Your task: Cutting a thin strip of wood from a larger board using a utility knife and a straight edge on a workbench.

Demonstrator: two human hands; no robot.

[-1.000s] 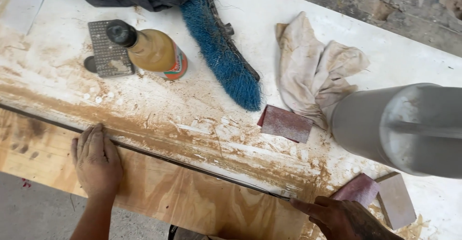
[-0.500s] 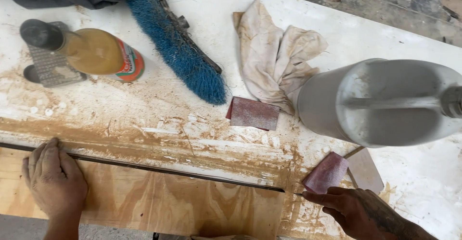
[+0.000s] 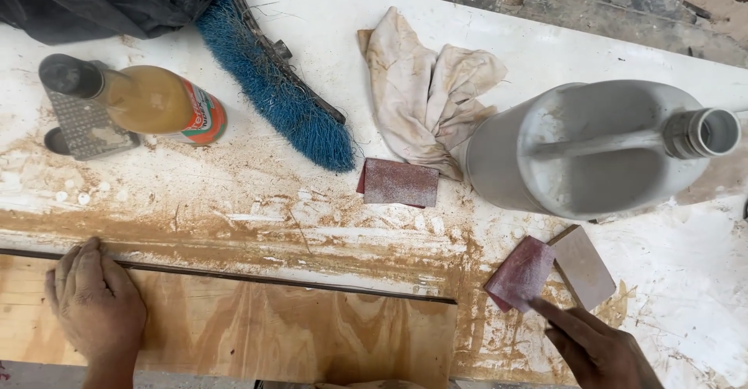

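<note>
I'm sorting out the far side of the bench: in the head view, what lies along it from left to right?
Glue bottle → blue brush → rag → grey jug.

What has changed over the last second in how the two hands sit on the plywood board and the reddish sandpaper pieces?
The right hand has lifted slightly off the board's corner, and its fingertips now touch the reddish folded sandpaper sheet. The left hand stays flat on the light plywood board. The amber glue bottle, blue brush, stained rag and grey plastic jug lie unmoved; only the camera shifted.
</note>
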